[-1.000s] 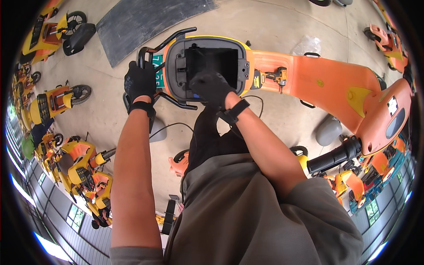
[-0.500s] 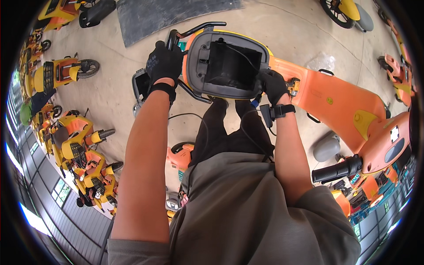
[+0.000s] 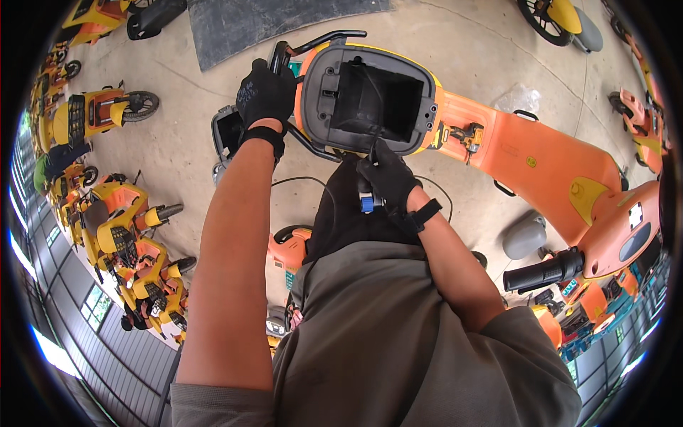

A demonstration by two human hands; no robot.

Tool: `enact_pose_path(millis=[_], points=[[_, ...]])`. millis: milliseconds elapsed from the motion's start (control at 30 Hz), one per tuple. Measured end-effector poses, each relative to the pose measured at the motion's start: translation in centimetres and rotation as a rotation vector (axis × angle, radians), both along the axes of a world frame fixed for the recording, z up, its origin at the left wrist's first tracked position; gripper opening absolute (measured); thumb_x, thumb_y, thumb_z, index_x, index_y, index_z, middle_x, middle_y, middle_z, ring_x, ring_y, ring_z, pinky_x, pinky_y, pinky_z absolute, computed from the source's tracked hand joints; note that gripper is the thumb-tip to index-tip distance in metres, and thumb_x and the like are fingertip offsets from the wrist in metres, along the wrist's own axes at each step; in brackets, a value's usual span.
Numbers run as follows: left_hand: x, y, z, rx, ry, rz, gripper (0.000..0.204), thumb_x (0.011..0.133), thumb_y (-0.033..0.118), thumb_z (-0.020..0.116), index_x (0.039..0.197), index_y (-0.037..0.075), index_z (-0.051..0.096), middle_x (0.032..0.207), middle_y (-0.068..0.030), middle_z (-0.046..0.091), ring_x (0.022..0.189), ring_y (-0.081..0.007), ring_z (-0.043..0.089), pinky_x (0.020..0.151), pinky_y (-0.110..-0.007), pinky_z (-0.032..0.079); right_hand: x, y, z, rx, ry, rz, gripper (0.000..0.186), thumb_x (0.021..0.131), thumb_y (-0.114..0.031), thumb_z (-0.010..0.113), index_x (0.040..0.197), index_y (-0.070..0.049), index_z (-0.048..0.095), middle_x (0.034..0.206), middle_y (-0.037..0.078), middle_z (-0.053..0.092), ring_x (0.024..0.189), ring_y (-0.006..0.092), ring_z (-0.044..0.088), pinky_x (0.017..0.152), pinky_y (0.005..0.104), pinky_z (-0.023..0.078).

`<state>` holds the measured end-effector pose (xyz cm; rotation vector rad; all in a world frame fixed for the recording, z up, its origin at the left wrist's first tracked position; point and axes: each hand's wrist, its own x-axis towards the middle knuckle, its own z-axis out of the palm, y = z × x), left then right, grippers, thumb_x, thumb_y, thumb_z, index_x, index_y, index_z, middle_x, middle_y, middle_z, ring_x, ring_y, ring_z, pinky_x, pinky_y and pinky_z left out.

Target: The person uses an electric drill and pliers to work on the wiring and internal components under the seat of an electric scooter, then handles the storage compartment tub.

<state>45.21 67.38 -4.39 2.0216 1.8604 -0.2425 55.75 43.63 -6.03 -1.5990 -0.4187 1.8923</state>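
An orange scooter (image 3: 541, 160) stands across in front of me, its black seat compartment (image 3: 409, 128) uncovered. My left hand (image 3: 266, 96), in a black glove, is closed at the black tubular rear rack (image 3: 279, 58); its fingertips are partly hidden. My right hand (image 3: 390, 178), gloved too, is closed around a black cable (image 3: 375, 147) just outside the compartment's near rim. That cable runs up into the compartment. Below the right fingers shows a blue-ended connector (image 3: 366, 204). A yellow-and-black cordless drill (image 3: 469, 135) lies on the scooter, right of the compartment.
Behind my left hand is an open black box (image 3: 228, 132). A dark mat (image 3: 277, 25) lies on the floor beyond. Rows of yellow scooters (image 3: 117, 217) stand at the left, with a person in green (image 3: 44, 171) among them. A grey seat (image 3: 525, 237) is near the handlebar grip (image 3: 544, 272).
My right hand has moved left and toward me from the compartment's right rim, drawing the cable and blue-ended connector along. My left hand has stayed at the rack.
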Motion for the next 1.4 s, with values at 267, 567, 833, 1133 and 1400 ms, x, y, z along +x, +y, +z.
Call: enact_pose_path(millis=[267, 567, 833, 1133, 1400], points=[[0.2, -0.2, 0.5, -0.01, -0.006, -0.008, 0.036, 0.08, 0.037, 0.052, 0.091, 0.002, 0.057, 0.083, -0.0226, 0.065, 0.082, -0.0395, 0.063, 0.073, -0.046, 0.05, 0.5, 0.5, 4.4, -0.119, -0.449, -0.117, 0.058, 0.092, -0.021, 0.045, 0.143, -0.008, 0.022, 0.077, 0.015, 0.062, 0.063, 0.0253, 0.061, 0.059, 0.0368, 0.048], [0.1, -0.3, 0.5, -0.016, 0.002, 0.005, 0.035, 0.08, 0.036, 0.054, 0.091, 0.003, 0.057, 0.081, -0.0207, 0.065, 0.08, -0.0382, 0.064, 0.073, -0.047, 0.05, 0.7, 0.1, 2.6, -0.138, 0.04, -0.196, 0.048, 0.095, -0.021, 0.046, 0.141, -0.013, 0.034, 0.064, 0.002, 0.055, 0.051, 0.0081, 0.051, 0.05, 0.0236, 0.041], [0.1, -0.2, 0.3, -0.038, -0.046, 0.021, 0.04, 0.081, 0.039, 0.051, 0.091, 0.001, 0.056, 0.082, -0.0226, 0.065, 0.081, -0.0388, 0.063, 0.074, -0.046, 0.049, 1.3, -0.7, -0.5, -0.232, 0.094, -0.003, 0.049, 0.094, -0.022, 0.048, 0.14, -0.013, 0.035, 0.063, 0.003, 0.058, 0.055, 0.0093, 0.056, 0.05, 0.0243, 0.043], [-0.2, -0.1, 0.1, -0.007, -0.052, -0.009, 0.039, 0.081, 0.039, 0.053, 0.092, 0.002, 0.056, 0.083, -0.0235, 0.064, 0.082, -0.0405, 0.062, 0.074, -0.047, 0.049, -0.1, -2.0, -5.6, -0.308, 0.165, -0.009, 0.062, 0.093, -0.015, 0.048, 0.147, -0.019, 0.015, 0.07, 0.009, 0.062, 0.055, 0.0146, 0.058, 0.052, 0.0283, 0.047], [-0.3, -0.5, -0.6, 0.058, -0.098, -0.003, 0.033, 0.08, 0.033, 0.056, 0.087, 0.001, 0.057, 0.078, -0.021, 0.063, 0.079, -0.0383, 0.062, 0.071, -0.046, 0.049, -0.5, -3.4, -7.9, -0.18, -0.145, 0.095, 0.062, 0.091, -0.013, 0.05, 0.145, -0.022, 0.021, 0.071, 0.008, 0.061, 0.054, 0.0146, 0.057, 0.052, 0.0291, 0.046]])
